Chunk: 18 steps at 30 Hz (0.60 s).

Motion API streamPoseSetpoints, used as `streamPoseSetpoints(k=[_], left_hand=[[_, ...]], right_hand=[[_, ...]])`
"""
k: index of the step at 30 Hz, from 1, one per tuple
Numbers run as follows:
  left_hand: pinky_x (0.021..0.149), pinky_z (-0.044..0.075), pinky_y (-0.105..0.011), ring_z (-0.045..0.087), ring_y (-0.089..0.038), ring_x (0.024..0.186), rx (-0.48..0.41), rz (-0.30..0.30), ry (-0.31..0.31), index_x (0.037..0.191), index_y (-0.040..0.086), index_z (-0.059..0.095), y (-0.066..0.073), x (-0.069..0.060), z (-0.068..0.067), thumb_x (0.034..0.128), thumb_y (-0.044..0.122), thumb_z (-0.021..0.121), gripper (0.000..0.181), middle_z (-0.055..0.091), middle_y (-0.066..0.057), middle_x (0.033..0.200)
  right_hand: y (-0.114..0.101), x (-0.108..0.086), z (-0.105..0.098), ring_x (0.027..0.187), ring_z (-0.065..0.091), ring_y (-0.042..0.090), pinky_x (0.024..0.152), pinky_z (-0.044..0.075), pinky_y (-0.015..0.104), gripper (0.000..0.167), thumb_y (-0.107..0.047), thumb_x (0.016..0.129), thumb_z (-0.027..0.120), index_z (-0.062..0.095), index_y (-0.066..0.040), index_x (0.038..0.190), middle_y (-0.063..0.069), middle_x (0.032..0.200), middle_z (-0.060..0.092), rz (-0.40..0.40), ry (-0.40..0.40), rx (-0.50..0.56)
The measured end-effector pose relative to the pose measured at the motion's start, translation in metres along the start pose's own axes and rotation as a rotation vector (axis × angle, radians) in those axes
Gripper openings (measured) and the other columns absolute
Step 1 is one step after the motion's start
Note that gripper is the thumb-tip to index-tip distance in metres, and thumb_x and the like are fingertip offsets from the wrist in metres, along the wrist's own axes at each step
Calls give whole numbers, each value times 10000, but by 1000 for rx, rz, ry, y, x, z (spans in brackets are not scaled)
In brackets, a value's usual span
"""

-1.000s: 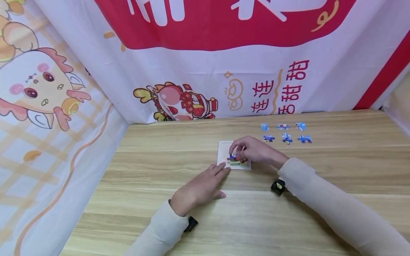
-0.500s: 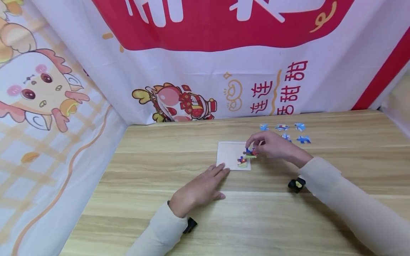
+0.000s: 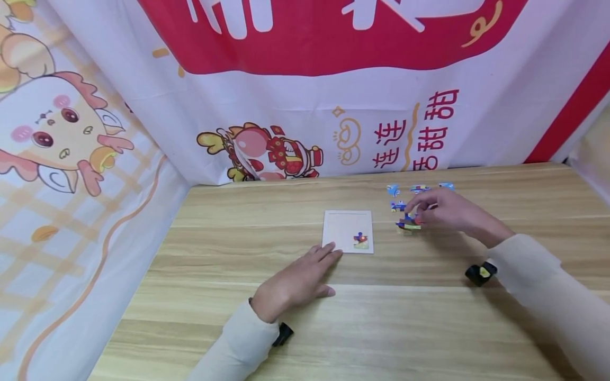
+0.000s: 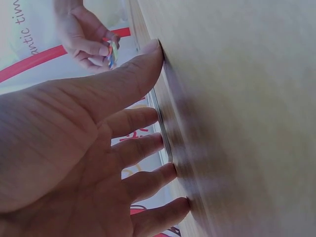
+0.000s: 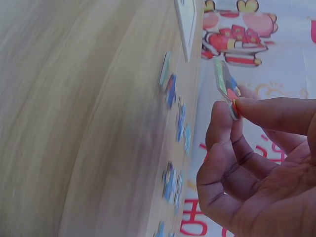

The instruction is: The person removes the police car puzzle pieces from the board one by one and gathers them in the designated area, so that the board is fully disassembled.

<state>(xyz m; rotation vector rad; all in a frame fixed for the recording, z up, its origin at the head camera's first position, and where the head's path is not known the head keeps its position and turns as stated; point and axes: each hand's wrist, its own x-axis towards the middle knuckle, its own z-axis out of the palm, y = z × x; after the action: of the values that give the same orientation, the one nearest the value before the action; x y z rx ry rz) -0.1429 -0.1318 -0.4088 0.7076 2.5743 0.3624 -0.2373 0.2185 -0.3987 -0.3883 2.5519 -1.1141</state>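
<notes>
My right hand (image 3: 443, 209) pinches a colourful jigsaw piece (image 5: 226, 84) between thumb and fingers. It holds the piece above the table, right of the white puzzle tray (image 3: 340, 225). One jigsaw piece (image 3: 360, 242) with a red and yellow picture sits in the tray's lower right corner. My left hand (image 3: 297, 278) lies with fingers spread, its fingertips touching the tray's lower left corner and the table. In the left wrist view, the fingers (image 4: 148, 140) of that hand are stretched along the tray's edge. Part of the piece in my right hand is hidden by the fingers.
Several loose blue jigsaw pieces (image 3: 397, 205) lie in rows near the table's back, some covered by my right hand. Another piece (image 5: 165, 69) lies on the table below the held one. A printed cloth (image 3: 286, 95) hangs behind the wooden table (image 3: 238, 222).
My right hand has lifted a jigsaw piece out of the tray and carried it right, toward the loose pieces. One piece stays in the tray. The left hand has not moved.
</notes>
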Motion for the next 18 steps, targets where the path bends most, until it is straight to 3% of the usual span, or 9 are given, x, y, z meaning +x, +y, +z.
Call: streamPoseSetpoints(k=[7, 18], left_hand=[[1311, 271, -481, 207, -320, 1627, -5, 3, -1, 1657, 177, 325, 0, 1, -1, 994, 317, 721, 785, 206, -46, 1763], [1310, 277, -474, 207, -311, 1628, -3, -7, -4, 1658, 186, 324, 0, 2, 0, 991, 323, 724, 790, 206, -33, 1764]], right_hand=[[14, -2, -12, 1147, 514, 330, 825, 492, 304, 280, -22, 979, 590, 754, -65, 1202, 192, 1313, 643, 51, -13, -25], [29, 2, -19, 1013, 584, 261, 763, 559, 287, 308, 26, 992, 553, 713, 8, 1254, 229, 1283, 630, 141, -60, 37]])
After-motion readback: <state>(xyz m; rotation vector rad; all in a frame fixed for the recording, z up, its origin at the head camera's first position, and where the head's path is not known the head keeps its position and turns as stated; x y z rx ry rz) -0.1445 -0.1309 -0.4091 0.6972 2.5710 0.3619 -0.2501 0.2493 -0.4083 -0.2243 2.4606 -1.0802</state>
